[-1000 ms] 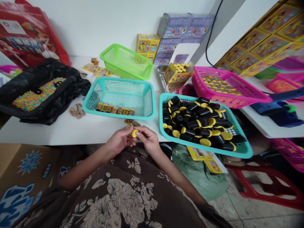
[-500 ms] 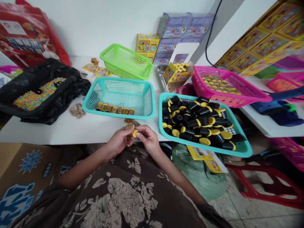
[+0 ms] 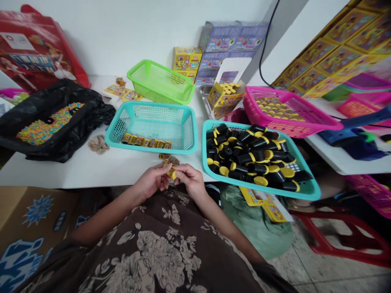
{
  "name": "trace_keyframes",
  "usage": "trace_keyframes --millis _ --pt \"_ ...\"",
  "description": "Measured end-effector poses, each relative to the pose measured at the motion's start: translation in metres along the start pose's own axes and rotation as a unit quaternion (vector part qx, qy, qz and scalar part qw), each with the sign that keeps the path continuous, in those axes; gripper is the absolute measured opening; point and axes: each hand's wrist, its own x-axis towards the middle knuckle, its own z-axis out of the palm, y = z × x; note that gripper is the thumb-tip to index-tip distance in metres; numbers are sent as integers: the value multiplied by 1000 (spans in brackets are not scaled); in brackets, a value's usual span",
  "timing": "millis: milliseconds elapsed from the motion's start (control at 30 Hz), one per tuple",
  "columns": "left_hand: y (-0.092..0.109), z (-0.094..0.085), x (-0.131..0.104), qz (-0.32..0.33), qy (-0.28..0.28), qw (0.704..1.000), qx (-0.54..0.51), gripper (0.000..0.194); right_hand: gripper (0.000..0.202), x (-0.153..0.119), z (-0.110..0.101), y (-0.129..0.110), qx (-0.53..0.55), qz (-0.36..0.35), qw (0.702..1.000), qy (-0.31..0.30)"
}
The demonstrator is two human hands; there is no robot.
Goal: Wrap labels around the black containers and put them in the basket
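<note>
My left hand (image 3: 155, 179) and my right hand (image 3: 190, 177) meet at the table's front edge. Between their fingertips is a small yellow-capped bottle (image 3: 172, 174), pinched from both sides; most of its body is hidden by fingers. Just beyond my fingers lie printed labels (image 3: 165, 156) on the table. Behind them stands a turquoise basket (image 3: 152, 149) with a row of labelled bottles (image 3: 146, 142) along its near side. To the right of my hands, a second turquoise basket (image 3: 317, 191) holds many plain black bottles (image 3: 259, 156) with yellow caps.
A black plastic-lined container (image 3: 24, 150) with colourful beads stands left, near a crumpled beige cloth (image 3: 99, 145). Behind are a green basket (image 3: 161, 97), a pink basket (image 3: 305, 131), and an open yellow box (image 3: 224, 97). A red stool (image 3: 345, 248) is at lower right.
The bottle has turned slightly between my fingers, showing more of its yellow side. Both hands stay in nearly the same place. The camera view has shifted slightly.
</note>
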Motion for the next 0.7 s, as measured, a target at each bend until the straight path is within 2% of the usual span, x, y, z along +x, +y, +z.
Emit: trace_keyframes --millis 167,300,400,500,567,600,633,700 --pt "6 0 0 32 52 995 82 39 26 -2 1 1 51 56 997 28" --pt "19 0 -5 30 16 982 184 37 27 -4 2 -4 59 67 995 33" --pt "36 3 -7 36 4 972 233 38 29 -9 -1 -11 37 66 997 14" --pt "62 8 5 116 54 955 267 38 39 -16 -9 -12 29 92 995 -13" --pt "80 11 21 210 111 912 336 36 40 -22 -15 -7 24 144 989 -20" --pt "89 13 32 251 138 874 392 37 41 -24 -17 -3 20 173 985 -13" --pt "96 15 44 280 160 826 462 38 43 -27 -19 1 17 197 980 0" --pt "107 21 67 268 171 724 612 35 49 -30 -22 9 10 221 975 27"
